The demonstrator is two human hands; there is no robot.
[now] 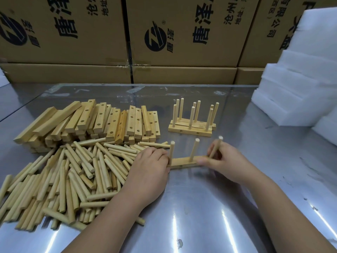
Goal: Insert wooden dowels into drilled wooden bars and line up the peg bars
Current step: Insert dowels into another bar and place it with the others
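Right hand [227,162] pinches dowel [218,144], left hand [149,162] bar [184,161]

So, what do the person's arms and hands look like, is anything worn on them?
Nothing is worn. The left hand and right hand have no gloves, and no ring, watch or bracelet shows. Both forearms are bare, with no sleeve in the picture.

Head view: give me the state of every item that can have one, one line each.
held bar, three dowels in its holes
right dowel, leaning, in the end hole
left hand, grips the held bar's left end
right hand, fingers pinch the right dowel
finished peg bars, lined up side by side, dowels upright
drilled bars, stacked, holes empty
loose dowels, heaped, lying flat
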